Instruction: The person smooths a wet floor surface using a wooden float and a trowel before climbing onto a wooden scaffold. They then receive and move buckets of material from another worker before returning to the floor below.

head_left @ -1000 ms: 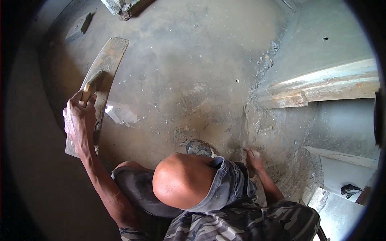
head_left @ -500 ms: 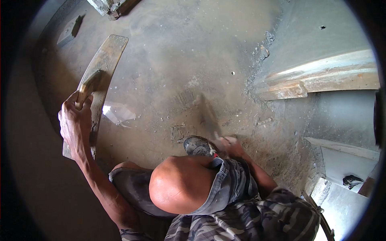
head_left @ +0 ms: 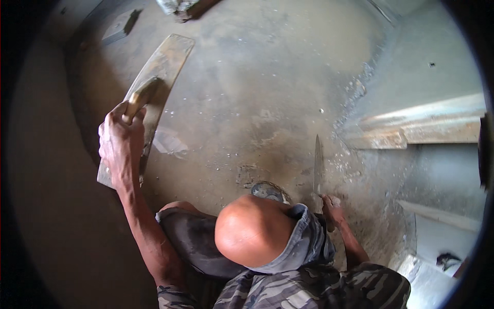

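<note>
On the left, my left hand is closed around the handle of a long plastering float. Its narrow board slants up and away, just above or on the floor; which one, I cannot tell. Down at the right, beside my knee and shoe, my right hand grips a pointed trowel. The trowel's blade looks thin from here and points away from me over the muddy floor. My fingers partly hide its handle.
A small block and a mortar-caked piece lie at the far left. A ridge of crumbly mortar runs along the right, beside a grey panel and a pale stained ledge. A dark wall borders the left.
The whole view has shifted. My right hand has moved right, away from the shoe, and the trowel, blurred before, now shows sharply. My left hand still holds the float much as before.
</note>
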The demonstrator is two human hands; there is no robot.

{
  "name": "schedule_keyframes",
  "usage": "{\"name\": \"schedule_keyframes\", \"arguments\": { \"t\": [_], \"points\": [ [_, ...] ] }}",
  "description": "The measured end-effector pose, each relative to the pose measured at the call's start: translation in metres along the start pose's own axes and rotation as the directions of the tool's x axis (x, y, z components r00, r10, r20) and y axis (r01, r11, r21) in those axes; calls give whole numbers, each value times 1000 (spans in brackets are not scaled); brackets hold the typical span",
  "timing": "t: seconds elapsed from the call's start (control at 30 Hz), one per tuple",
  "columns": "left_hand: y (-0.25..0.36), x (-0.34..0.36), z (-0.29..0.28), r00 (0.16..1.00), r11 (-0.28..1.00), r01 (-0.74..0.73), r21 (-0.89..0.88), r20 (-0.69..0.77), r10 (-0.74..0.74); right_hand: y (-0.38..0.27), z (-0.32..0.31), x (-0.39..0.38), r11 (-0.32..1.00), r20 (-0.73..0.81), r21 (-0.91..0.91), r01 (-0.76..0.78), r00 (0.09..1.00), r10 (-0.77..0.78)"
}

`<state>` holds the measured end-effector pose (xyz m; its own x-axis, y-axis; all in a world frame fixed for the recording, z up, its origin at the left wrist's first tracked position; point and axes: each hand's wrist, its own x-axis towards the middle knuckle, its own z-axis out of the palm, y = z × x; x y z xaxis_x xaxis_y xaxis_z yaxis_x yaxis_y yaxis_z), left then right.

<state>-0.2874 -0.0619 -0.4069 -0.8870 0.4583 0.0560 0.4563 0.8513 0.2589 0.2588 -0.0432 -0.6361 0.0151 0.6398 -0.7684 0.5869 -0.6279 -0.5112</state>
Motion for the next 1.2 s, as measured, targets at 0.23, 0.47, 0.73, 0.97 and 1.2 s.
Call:
{"name": "schedule_keyframes", "arguments": {
  "t": [0.23,0.47,0.73,0.97,1.2],
  "points": [
    [-30,1,-26,974,998,53,-36,-218,-60,-191,175,54,972,656,221,80,725,-209],
    [-18,-10,-23,967,995,59,-75,-243,-76,-314,426,102,927,809,282,248,457,-369],
    [-32,-22,-31,946,983,180,-31,-270,-182,-387,544,115,869,314,380,318,839,-444],
    [-23,-19,-32,961,988,146,-58,-228,-155,-399,484,156,767,-43,586,261,955,-292],
    [-1,-16,-28,977,993,114,-11,-178,-114,-347,370,156,597,22,791,131,970,-241]
  ]
}}
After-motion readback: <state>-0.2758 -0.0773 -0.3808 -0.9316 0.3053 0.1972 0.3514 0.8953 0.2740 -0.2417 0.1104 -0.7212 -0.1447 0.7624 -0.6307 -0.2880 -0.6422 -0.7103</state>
